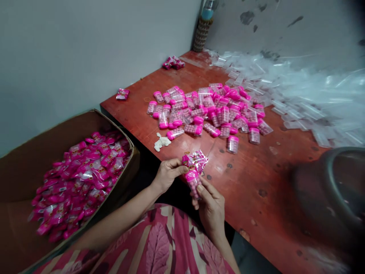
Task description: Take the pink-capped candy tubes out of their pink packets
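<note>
My right hand (211, 203) is closed around a small clear bottle (194, 185) of pink balls with a bright pink cap. The bottle is tilted, its cap toward a shiny pink printed wrapper (196, 160). Thumb and fingers of my left hand (169, 175) pinch that wrapper at its left side. Bottle and wrapper meet just above the table's near edge; whether the cap is inside the wrapper I cannot tell. Beyond my hands lies a pile of similar pink-capped bottles (196, 110) on the red table (251, 171).
At left, a cardboard box (129, 139) holds many wrapped pink bottles (82, 182). Clear empty tubes (296, 91) heap at the back right. A dark round tub (316, 190) stands at right. Wrapper stacks (173, 62), a single wrapper packet (122, 94) and a white scrap (162, 141) lie on the table.
</note>
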Action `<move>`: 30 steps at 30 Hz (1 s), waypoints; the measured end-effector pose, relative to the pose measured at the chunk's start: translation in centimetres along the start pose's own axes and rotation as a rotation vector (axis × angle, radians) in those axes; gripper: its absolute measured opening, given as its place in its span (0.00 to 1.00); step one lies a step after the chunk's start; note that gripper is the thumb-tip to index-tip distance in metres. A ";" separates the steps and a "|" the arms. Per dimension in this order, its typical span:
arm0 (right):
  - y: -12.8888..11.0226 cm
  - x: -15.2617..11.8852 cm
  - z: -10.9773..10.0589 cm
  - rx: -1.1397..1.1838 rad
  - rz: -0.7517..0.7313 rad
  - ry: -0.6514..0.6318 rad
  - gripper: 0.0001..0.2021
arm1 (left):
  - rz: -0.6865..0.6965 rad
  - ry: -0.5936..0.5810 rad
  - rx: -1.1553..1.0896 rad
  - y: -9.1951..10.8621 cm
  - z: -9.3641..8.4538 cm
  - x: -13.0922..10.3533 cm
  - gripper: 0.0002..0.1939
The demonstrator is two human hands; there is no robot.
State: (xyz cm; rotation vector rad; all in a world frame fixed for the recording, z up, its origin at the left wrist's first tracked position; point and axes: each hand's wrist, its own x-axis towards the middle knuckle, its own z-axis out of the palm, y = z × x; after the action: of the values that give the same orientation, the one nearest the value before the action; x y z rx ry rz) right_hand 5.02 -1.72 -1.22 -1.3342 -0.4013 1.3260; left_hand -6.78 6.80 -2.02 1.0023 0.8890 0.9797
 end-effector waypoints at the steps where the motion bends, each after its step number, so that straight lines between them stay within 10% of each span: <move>1: 0.0 0.0 0.0 0.004 0.002 -0.005 0.20 | 0.015 0.007 0.041 0.2 0.1 0.0 0.09; 9: 0.0 -0.1 0.0 0.023 0.010 0.010 0.20 | 0.067 0.078 0.337 1.0 0.6 -0.4 0.17; 19: 0.6 0.2 -0.4 0.005 -0.064 -0.133 0.18 | -0.216 0.046 -0.336 1.1 2.1 0.6 0.15; 30: -1.7 1.0 0.1 -0.184 -0.296 0.023 0.09 | -0.128 0.093 -0.174 0.3 5.0 1.2 0.15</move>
State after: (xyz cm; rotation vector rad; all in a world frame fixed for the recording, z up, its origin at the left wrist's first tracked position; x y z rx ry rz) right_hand 5.97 -0.32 -0.21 -1.3793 -0.6907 1.0460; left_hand -1.86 6.73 -0.43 0.7488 0.9169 0.9830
